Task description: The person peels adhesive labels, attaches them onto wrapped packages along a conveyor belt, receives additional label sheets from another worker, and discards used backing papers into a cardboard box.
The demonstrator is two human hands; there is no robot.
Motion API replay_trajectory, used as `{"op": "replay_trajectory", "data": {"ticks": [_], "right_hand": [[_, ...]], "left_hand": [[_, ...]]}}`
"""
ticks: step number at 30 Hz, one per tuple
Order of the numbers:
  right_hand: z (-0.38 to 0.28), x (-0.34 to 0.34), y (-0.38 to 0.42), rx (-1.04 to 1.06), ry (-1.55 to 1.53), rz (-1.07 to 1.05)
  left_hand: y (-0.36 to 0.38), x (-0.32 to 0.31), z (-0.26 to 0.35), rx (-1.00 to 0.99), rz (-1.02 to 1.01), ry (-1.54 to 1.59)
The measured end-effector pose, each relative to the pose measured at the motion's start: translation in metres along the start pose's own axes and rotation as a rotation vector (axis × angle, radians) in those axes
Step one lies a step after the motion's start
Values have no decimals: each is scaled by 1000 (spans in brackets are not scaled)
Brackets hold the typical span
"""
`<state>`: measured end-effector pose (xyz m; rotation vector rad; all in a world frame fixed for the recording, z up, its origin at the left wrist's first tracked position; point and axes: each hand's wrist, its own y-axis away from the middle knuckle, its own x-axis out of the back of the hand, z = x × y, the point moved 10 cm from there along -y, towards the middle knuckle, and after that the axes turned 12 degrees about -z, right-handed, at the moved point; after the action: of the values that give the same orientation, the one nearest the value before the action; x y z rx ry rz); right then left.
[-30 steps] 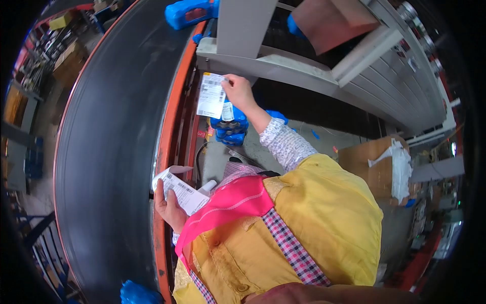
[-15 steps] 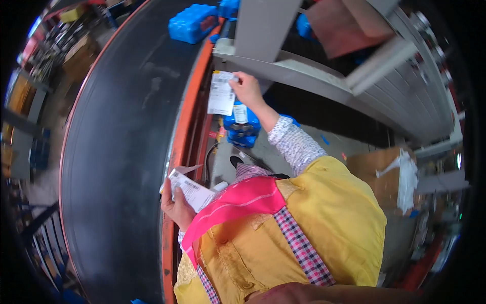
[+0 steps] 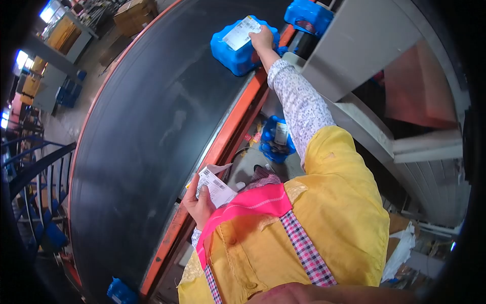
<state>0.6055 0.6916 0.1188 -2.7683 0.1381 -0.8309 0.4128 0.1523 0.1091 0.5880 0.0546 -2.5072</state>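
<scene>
My right hand is stretched out over the belt, its fingers on the edge of a white printed label. That label lies against the top of a blue-wrapped package on the black belt. Near my body, beside the orange rail, my left hand grips a stack of white labels, with the thumb on top. A loose strip of backing curls up from the stack.
The curved black belt has an orange rail along it. Another blue package is at the top, one at the bottom left, and a labelled one below the rail. A grey machine frame stands right.
My right hand has moved up and outward with its label, from beside the rail onto the blue package. My left hand still holds the stack. The view has turned, and a package shows at the bottom left.
</scene>
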Motion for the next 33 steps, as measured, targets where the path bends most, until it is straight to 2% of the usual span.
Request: {"op": "replay_trajectory", "data": {"ticks": [2,5,6,9,10,12,13,15,16,17,18,19,20,21,22,23,24,26,27,29,31,33], "right_hand": [[27,-28,-37,9,94,-19],[15,-42,-16,18,302,-96],[-3,-47,-2,55,374,-193],[-85,-28,65,469,837,136],[-72,-60,61,515,843,-102],[-35,-120,63,525,539,-508],[-31,-119,67,344,649,-539],[-51,-122,93,232,758,-599],[-69,-126,115,258,769,-573],[-80,-143,136,365,700,-607],[-115,-142,172,457,620,-830],[-133,-139,206,473,427,-895],[-150,-139,250,569,409,-1020],[-177,-125,290,736,304,-1160],[-180,-113,321,692,60,-1268],[-181,-98,347,574,-411,-1378],[-183,-71,368,473,-464,-1492],[-172,-33,401,463,-320,-1441],[-166,-25,416,574,-371,-1371],[-165,13,421,583,-392,-1157],[-167,48,421,623,-424,-975],[-159,59,425,569,-376,-939]], "left_hand": [[-21,-13,-14,9,6,-23],[-24,-10,-26,39,23,-26],[-25,-14,-25,41,32,-5],[-28,-14,-26,47,32,7],[-28,-17,-23,38,38,7],[-28,-22,-18,36,29,10],[-25,-21,-21,62,-5,9],[-22,-14,-34,109,-74,8],[-20,-13,-32,80,-99,39],[-18,-8,-30,64,-90,-31],[-17,-5,-28,47,-85,-97],[-15,-10,-26,33,-88,-158],[-12,-16,-22,24,-87,-89],[-10,-13,-14,-8,-82,-187],[-10,-13,-8,-69,-89,-275],[-4,-13,1,-137,-89,-363],[-1,-13,-2,-102,-105,-302],[8,-13,-4,-35,-118,-178],[11,-17,0,-21,-143,-211],[11,-32,3,-2,-210,-269],[6,-25,-26,178,-369,-151],[8,-28,-51,410,-578,-31]]}}
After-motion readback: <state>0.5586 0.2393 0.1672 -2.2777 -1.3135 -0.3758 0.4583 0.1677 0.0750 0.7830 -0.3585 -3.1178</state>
